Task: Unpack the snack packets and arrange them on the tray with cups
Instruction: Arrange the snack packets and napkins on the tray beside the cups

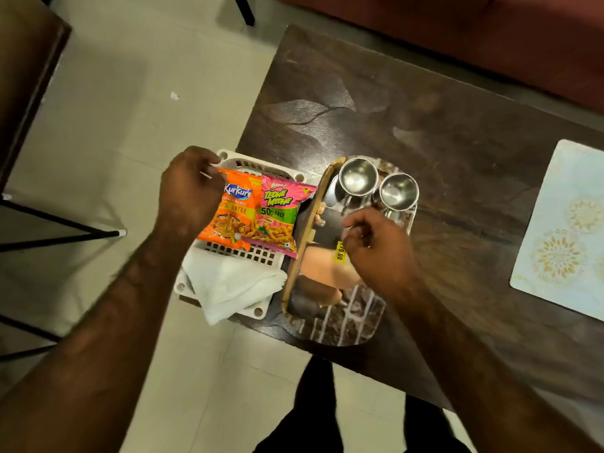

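A dark wooden table (425, 142) fills the centre and right of the frame, over a pale tiled floor (130, 109). A pale patterned mat (568, 223) lies on the table at the right edge. An oval tray (343, 322) with a printed picture and a wood-coloured rim sits at the table's left end, in the middle of the frame. Just left of it, a white slatted basket (261, 166) rests at the table's edge and hangs partly over the floor. A white cloth (235, 286) is draped over the basket's lower end. Two snack packets lie side by side across the basket: an orange packet (228, 220) on the left and a pink packet (277, 214) on the right, whose right edge reaches the tray's rim. Neither packet is on the tray. Two steel cups stand upright, close together, on the tray's upper end: a left cup (358, 176) and a right cup (398, 191). The left hand (191, 188) pinches the orange packet's top left corner with curled fingers. The right hand (376, 243) hovers over the middle of the tray, just below the cups, with its fingers curled under. I cannot tell whether it holds anything. A yellow price sticker (340, 251) shows just beside it on the tray.
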